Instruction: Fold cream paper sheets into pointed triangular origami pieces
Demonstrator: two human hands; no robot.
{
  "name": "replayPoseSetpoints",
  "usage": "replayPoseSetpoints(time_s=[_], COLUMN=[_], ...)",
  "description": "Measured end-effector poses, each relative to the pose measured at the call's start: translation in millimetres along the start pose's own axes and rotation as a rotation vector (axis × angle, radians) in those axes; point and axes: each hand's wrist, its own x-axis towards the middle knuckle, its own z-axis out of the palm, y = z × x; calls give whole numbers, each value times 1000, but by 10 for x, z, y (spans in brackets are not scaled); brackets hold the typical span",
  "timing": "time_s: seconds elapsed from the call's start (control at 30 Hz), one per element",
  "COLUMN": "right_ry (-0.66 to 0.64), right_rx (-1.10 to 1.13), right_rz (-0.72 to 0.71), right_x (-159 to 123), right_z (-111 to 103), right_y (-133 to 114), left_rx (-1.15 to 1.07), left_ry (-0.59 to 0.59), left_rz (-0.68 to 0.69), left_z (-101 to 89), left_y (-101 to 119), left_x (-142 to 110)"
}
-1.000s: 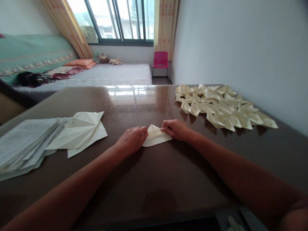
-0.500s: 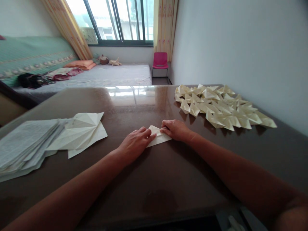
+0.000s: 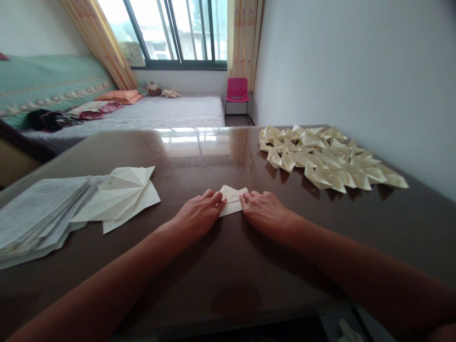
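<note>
A small cream sheet of folded paper [image 3: 232, 199] lies on the brown table between my two hands. The fingers of my left hand [image 3: 201, 209] are closed on its left end. At its right end, my right hand [image 3: 267, 208] has its fingers bent together over the edge, pressing it on the tabletop. A raised point shows along the paper's far side, and a crease runs across it. Both ends of the paper are partly hidden under my fingers.
To the left lie creased cream sheets [image 3: 124, 197] beside a stack of printed paper [image 3: 39, 209]. Many folded paper boats [image 3: 320, 156] stand in rows at the back right. Beyond the brown table [image 3: 199, 166] are a bed [image 3: 185, 109] and a pink chair [image 3: 237, 90].
My right hand has shifted slightly nearer to me and now presses lower on the paper's right end, so its upper right corner shows. My left hand has barely moved.
</note>
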Motion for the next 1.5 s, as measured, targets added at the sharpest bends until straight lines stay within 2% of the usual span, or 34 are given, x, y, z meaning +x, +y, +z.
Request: replayPoseSetpoints(time_s=[0.33,0.47,0.53,0.63,0.77,0.93,1.07,1.13,1.33,1.43,1.5], right_ry=[-33,75,150,184,161,211,124,122,233,310,372], right_rx=[15,102,182,326,435,472,588,651,734,808,912], right_rz=[64,104,164,185,169,201,187,192,185,127,63], right_x=[-7,54,125,246,332,320,336,344,349,374,393], right_z=[-20,18,91,229,340,332,304,297,326,356,367], right_y=[115,306,411,513,546,560,588,589,554,547,540], left_rx=[55,19,-8,-53,-125,-148,-149,-150,-205,-254,-255], left_ry=[-48,-27,5,38,17,4,35,44,19,-17,13], left_rz=[-43,-55,-94,-135,-162,-194,-198,-213,-269,-256,-280], left_z=[-158,-136,-103,-60,-47,-44,-15,-2,18,20,25], left_y=[-13,-37,-55,-101,-181,-211,-172,-153,-146,-137,-123], left_x=[-73,-77,-69,-52,-37,-33,-14,2,25,20,22])
